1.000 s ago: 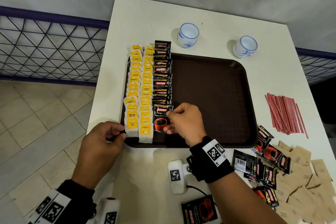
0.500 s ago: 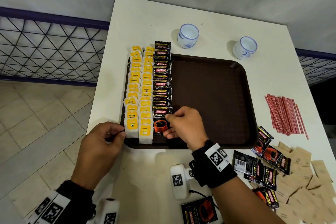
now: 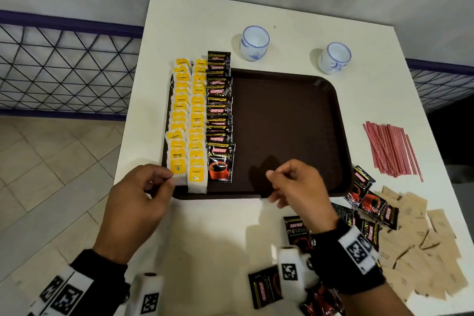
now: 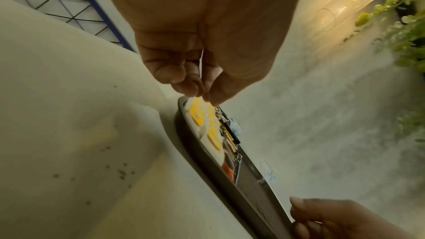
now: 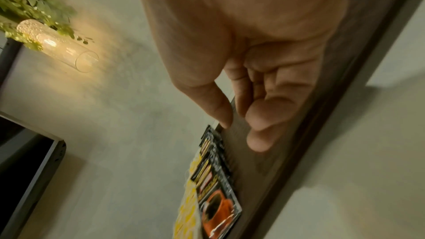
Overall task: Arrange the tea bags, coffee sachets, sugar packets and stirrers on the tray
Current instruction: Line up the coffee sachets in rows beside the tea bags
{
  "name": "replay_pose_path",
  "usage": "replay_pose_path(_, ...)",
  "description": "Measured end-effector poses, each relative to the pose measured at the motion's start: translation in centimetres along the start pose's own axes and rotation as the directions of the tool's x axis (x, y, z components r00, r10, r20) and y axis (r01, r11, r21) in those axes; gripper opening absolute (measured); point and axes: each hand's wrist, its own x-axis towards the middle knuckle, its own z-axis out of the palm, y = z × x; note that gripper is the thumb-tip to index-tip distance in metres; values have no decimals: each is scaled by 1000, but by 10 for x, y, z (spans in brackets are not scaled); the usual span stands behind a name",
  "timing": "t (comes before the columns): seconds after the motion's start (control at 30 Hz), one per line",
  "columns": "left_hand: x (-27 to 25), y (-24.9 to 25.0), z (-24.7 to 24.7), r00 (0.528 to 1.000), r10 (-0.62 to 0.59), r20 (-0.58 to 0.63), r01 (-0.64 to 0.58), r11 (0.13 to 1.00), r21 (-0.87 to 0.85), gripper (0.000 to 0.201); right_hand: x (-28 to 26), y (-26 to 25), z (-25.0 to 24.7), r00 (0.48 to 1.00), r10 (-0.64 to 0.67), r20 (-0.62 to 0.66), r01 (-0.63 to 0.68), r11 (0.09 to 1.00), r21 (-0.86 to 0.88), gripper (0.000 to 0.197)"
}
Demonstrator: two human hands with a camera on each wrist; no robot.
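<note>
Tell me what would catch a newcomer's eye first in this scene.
Probably the neat columns of yellow tea bags and black coffee sachets lining the left side of the dark brown tray. Next, the red stirrers fanned out on the white table to the tray's right.

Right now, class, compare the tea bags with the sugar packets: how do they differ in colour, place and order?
The tea bags are white with yellow tags; the sugar packets are plain brown. The tea bags lie on the tray, at its left side; the sugar packets lie on the table, right of the tray. The tea bags stand in two neat overlapping rows; the sugar packets are a loose heap. Both are small flat packets, many of each.
</note>
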Motion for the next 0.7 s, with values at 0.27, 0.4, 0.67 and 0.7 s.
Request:
replay_pose_path(0.27,-35,40,36,821,155,550,-241,966,88,16,-46,55,-81,997,-78,-10,69,931,-358,18)
replay_pose_path(0.4,-62,55,68,675,125,727,-405,887,223,35,-57,73,-86,985,-98,143,163,805,-570,47)
replay_pose_path(0.67,-108,51,117,641,170,749,-622,686,377,39,-54,79,-67,931,-163,326,359,572,-737,67)
replay_pose_path(0.7,-111,50,119,654,175,736,-616,687,385,35,-53,78,-67,929,-161,333,363,571,-737,63)
